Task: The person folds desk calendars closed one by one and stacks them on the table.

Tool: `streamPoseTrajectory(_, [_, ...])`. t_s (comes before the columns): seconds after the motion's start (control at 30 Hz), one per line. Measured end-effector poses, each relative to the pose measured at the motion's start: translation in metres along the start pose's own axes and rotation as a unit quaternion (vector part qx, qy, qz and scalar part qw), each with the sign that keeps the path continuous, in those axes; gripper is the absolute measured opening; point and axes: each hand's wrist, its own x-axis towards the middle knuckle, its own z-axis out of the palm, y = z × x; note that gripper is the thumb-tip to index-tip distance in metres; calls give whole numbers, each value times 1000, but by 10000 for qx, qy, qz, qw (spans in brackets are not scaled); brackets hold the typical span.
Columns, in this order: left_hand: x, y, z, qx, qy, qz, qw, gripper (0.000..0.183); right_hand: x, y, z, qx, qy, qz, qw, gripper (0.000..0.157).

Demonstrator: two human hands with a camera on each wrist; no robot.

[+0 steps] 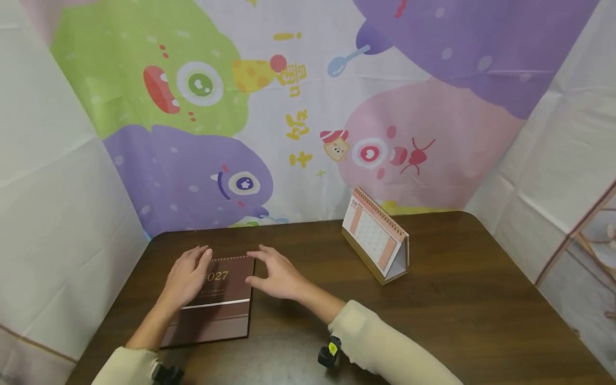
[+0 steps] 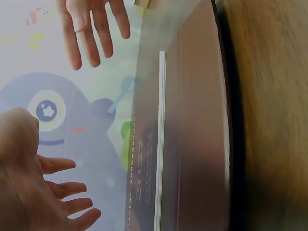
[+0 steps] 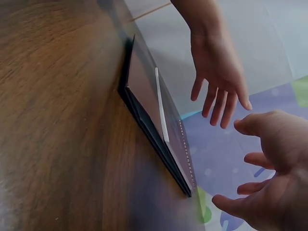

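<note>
my left hand [image 1: 185, 275] hovers released over the flat maroon 2027 calendar [image 1: 216, 307] at the bench's [image 1: 457, 299] near left. my right hand [image 1: 276, 275], fingers loose, hangs off its right edge. farther right stands a pink desk calendar [image 1: 375, 235].

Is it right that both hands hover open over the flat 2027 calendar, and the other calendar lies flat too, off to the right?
Not quite. The other calendar stands upright like a tent, as the head view shows. The rest holds: left hand and right hand are open over the flat 2027 calendar.
</note>
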Motion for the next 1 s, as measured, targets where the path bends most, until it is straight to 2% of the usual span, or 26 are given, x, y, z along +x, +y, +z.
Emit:
streamPoseTrajectory(0.13, [3,6,5,-110,121,167,9997,68,8,33,13,-311,258,-397,9984,63])
streamPoseTrajectory(0.2, [3,9,7,-191,200,238,9993,66,6,38,13,-304,321,-487,9978,64])
streamPoseTrajectory(0.37, [4,15,17,-280,349,455,9980,62,-14,14,-7,107,235,-278,9993,63])
streamPoseTrajectory(0.47, [6,18,22,-334,393,571,9970,61,-22,9,-14,71,275,-204,9994,61])
streamPoseTrajectory(0.7, [9,28,33,-474,535,820,9941,56,-31,19,-23,248,347,-199,9989,59])
streamPoseTrajectory(0.83, [9,32,39,-739,726,1112,9884,60,-37,23,-29,306,457,-171,9983,59])
streamPoseTrajectory(0.87, [13,27,45,-807,868,1232,9853,62,-39,24,-31,306,493,-171,9982,59])
streamPoseTrajectory(1.0, [16,32,51,-902,906,1352,9825,63,-46,30,-35,308,591,-131,9977,58])
